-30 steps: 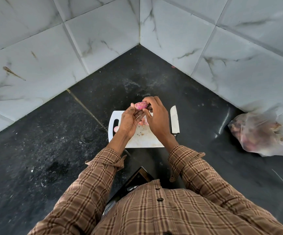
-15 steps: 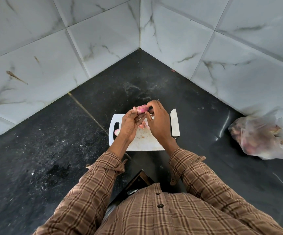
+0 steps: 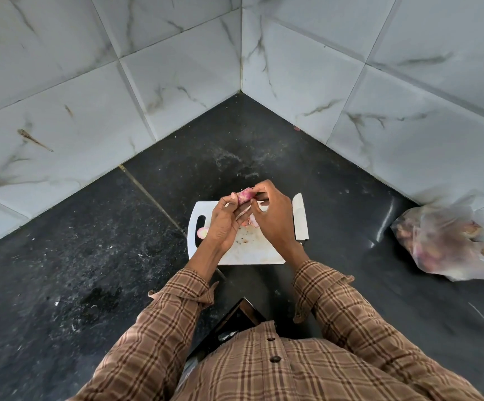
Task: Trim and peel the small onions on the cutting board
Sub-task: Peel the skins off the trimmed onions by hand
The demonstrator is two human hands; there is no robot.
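Onion (image 3: 246, 195), small, pink: held above the cutting board (image 3: 252, 253), pinched by left hand (image 3: 224, 224) so right hand (image 3: 272, 215) fingers can pull its skin. Both hands closed on it. Knife (image 3: 301, 219) idle at board's right edge, on dark worktop (image 3: 90, 256).

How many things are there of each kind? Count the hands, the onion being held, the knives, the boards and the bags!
Hands: 2, the left hand and the right hand
Onion held in the hands: 1, the pink onion
Knives: 1, the knife
Cutting boards: 1, the white cutting board
Plastic bags: 1, the bag
Total: 6
Other onion pieces on the board are partly hidden, so not counted.
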